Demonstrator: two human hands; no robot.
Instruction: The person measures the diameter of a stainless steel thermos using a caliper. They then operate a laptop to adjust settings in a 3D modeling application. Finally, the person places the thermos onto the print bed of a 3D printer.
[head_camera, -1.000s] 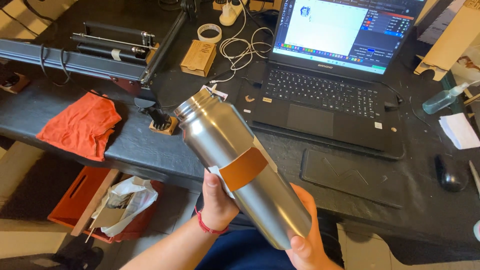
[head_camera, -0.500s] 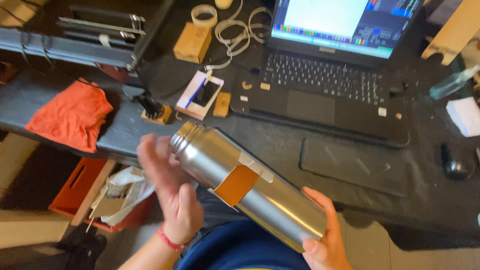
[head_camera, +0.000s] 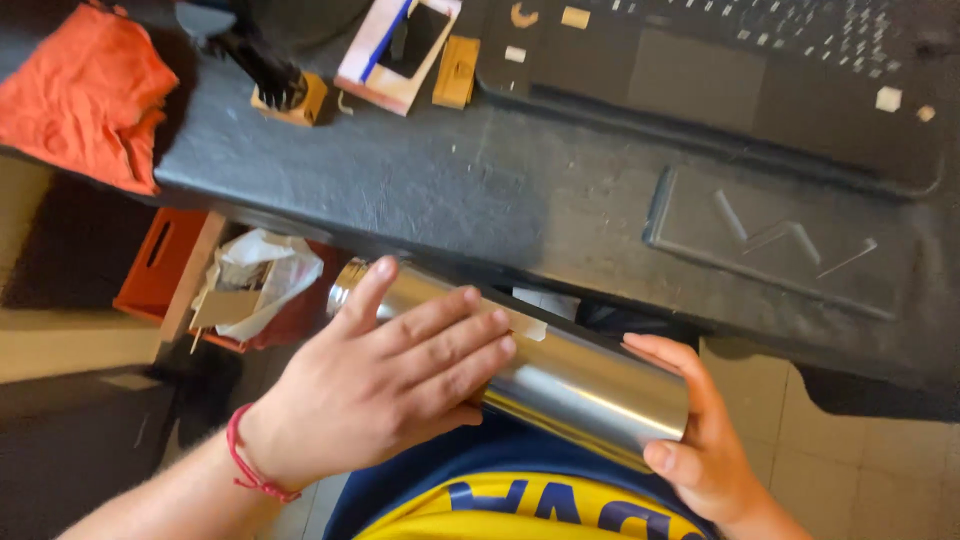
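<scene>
A long steel bottle (head_camera: 570, 385) lies almost level across my lap, just below the dark table's front edge. My left hand (head_camera: 385, 385) is laid flat over its upper half, fingers spread along the metal and covering the orange band. My right hand (head_camera: 695, 430) cups the bottle's base at the right, thumb under and fingers over the end. The bottle's neck (head_camera: 345, 285) sticks out to the left past my left thumb.
The dark table (head_camera: 450, 190) holds an orange cloth (head_camera: 90, 90) at the far left, small wooden blocks (head_camera: 455, 72), a phone on a card (head_camera: 400, 50), and a laptop (head_camera: 750, 70) at the back. An orange crate with paper (head_camera: 240, 285) sits on the floor at left.
The bottle has come down from a tilted, raised pose to lie low over my lap. My left hand moved from beside it onto its upper half. The view dropped toward the table edge.
</scene>
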